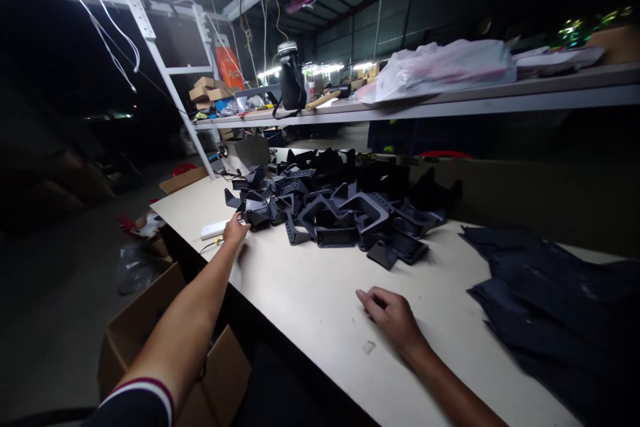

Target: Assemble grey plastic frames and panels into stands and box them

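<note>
My left hand [236, 229] reaches out to the left end of a pile of dark plastic brackets [337, 236]. Its fingers are closed at the edge of one black plastic bracket [257, 215], though the fingertips are partly hidden. Near the front of the table, my right hand [393, 318] rests loosely curled with nothing visible in it. Angular frames and slatted pieces make up the heap, tangled together behind both hands. Beside my left hand lies a white power strip [214, 230].
Dark flat sheets [545, 287] cover the table's right side. A small pale scrap [369, 347] lies on the white tabletop [295, 300]. Overhead, a shelf [425, 103] holds a black bottle [291, 77], a mallet [327, 99] and plastic bags [440, 70]. An open cardboard box [145, 313] stands below left.
</note>
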A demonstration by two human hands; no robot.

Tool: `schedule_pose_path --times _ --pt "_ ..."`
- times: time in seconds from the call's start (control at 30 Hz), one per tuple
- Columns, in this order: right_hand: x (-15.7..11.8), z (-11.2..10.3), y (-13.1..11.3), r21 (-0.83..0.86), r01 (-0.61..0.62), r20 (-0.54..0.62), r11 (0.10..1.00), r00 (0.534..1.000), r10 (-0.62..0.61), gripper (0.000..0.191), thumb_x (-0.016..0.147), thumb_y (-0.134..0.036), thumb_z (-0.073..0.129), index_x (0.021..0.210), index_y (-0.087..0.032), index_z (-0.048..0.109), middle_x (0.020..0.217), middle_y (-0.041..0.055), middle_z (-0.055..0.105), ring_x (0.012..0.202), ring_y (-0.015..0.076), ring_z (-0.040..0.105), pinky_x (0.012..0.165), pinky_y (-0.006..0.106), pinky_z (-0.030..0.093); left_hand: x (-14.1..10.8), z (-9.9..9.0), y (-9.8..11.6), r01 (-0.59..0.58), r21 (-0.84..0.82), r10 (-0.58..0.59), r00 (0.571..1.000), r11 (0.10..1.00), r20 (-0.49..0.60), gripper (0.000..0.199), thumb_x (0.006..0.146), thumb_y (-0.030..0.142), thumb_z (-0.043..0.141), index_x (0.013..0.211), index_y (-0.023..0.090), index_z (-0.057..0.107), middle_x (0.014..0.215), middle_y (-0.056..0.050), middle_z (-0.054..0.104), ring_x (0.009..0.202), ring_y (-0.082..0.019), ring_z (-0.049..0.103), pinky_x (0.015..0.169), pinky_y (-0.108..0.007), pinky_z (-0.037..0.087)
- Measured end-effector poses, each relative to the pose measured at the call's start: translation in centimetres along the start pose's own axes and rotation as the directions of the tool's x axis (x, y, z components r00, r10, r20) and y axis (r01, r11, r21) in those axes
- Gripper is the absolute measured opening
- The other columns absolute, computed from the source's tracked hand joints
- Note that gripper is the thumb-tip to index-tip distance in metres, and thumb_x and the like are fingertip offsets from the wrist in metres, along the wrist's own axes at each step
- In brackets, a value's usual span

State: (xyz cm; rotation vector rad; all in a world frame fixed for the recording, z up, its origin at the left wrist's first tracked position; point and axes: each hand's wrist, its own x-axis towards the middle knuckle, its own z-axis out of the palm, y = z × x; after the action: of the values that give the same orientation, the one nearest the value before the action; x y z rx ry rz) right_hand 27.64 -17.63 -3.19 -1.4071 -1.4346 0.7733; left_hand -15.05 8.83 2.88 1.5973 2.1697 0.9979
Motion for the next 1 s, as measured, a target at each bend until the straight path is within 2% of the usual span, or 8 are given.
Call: schedule_pose_path --times 0.13,0.23,0.43,0.53,0.63,0.77,0.9,1.0 --pt "0.1 0.1 -0.1 -0.013 0.005 -0.004 1.0 1.0 -0.005 0.05 0.091 -0.059 0.064 0.06 -0.021 0.057 0.06 0.001 0.056 0.063 0.0186 0.051 0.063 0.03 0.038 2.8 0.2 1.9 -0.028 0.001 0.028 0.999 1.0 0.031 0.04 0.098 0.037 0.068 0.134 0.02 0.063 0.136 -0.011 0.064 0.117 -0.027 0.066 0.097 -0.049 0.058" --pt "0.2 0.2 0.0 -0.021 0.009 -0.011 1.0 1.0 -0.009 0.051 0.091 -0.059 0.064 0.059 -0.02 0.058 0.06 0.0011 0.056 0.063 0.0186 0.051 0.062 0.03 0.038 3.6 1.8 3.3 -0.064 -0.05 0.066 0.997 0.997 0.043 0.04 0.098 0.037 0.068 0.133 0.019 0.063 0.136 -0.012 0.064 0.117 -0.027 0.066 0.097 -0.049 0.058" --pt "0.2 0.3 0.5 -0.054 0.022 0.007 0.998 1.0 -0.021 0.051 0.093 -0.06 0.062 0.061 -0.02 0.058 0.061 0.0009 0.054 0.063 0.0185 0.05 0.062 0.03 0.037 1.8 6.7 5.3 -0.139 -0.229 0.152 0.987 0.963 0.042 0.038 0.099 0.038 0.066 0.132 0.019 0.063 0.135 -0.012 0.065 0.115 -0.026 0.067 0.096 -0.049 0.059" --pt "0.2 0.3 0.6 -0.058 0.028 0.009 0.998 1.0 -0.028 0.052 0.093 -0.06 0.062 0.06 -0.02 0.057 0.06 0.0006 0.052 0.063 0.0183 0.049 0.063 0.03 0.037 0.6 7.9 5.4 -0.126 -0.301 0.145 0.989 0.945 0.041 0.039 0.1 0.038 0.066 0.133 0.019 0.063 0.137 -0.012 0.064 0.116 -0.026 0.066 0.097 -0.049 0.058" --pt "0.3 0.3 0.5 -0.059 0.031 0.007 0.998 0.999 -0.031 0.052 0.093 -0.06 0.062 0.06 -0.02 0.056 0.06 0.0005 0.051 0.063 0.0182 0.048 0.063 0.03 0.038 0.1 7.8 5.4 -0.101 -0.361 0.132 0.989 0.927 0.063 0.038 0.1 0.038 0.065 0.133 0.02 0.063 0.138 -0.012 0.063 0.116 -0.026 0.066 0.097 -0.049 0.058" --pt "0.3 0.3 0.2 -0.045 0.033 -0.009 0.998 0.999 -0.033 0.051 0.092 -0.059 0.063 0.059 -0.02 0.056 0.059 0.0004 0.051 0.061 0.0182 0.049 0.062 0.03 0.038 0.1 6.5 5.0 -0.052 -0.422 0.125 0.981 0.905 0.148 0.039 0.099 0.038 0.066 0.133 0.019 0.063 0.135 -0.012 0.064 0.113 -0.026 0.067 0.095 -0.048 0.059" --pt "0.1 0.2 0.1 -0.036 0.044 -0.014 0.998 0.999 -0.045 0.05 0.092 -0.057 0.063 0.059 -0.02 0.057 0.059 0.0007 0.054 0.062 0.0184 0.05 0.062 0.03 0.038 -0.3 5.4 3.9 0.035 -0.452 0.095 0.96 0.891 0.262 0.038 0.098 0.037 0.068 0.131 0.018 0.064 0.134 -0.012 0.065 0.111 -0.025 0.068 0.092 -0.046 0.06" --pt "0.1 0.2 0.2 -0.029 0.038 -0.012 0.999 0.999 -0.038 0.049 0.092 -0.057 0.064 0.06 -0.02 0.058 0.059 0.0005 0.054 0.062 0.0181 0.049 0.062 0.03 0.037 -0.7 4.9 2.9 0.112 -0.469 0.036 0.955 0.876 0.295 0.038 0.098 0.037 0.067 0.131 0.017 0.064 0.132 -0.011 0.066 0.11 -0.025 0.068 0.091 -0.046 0.06"
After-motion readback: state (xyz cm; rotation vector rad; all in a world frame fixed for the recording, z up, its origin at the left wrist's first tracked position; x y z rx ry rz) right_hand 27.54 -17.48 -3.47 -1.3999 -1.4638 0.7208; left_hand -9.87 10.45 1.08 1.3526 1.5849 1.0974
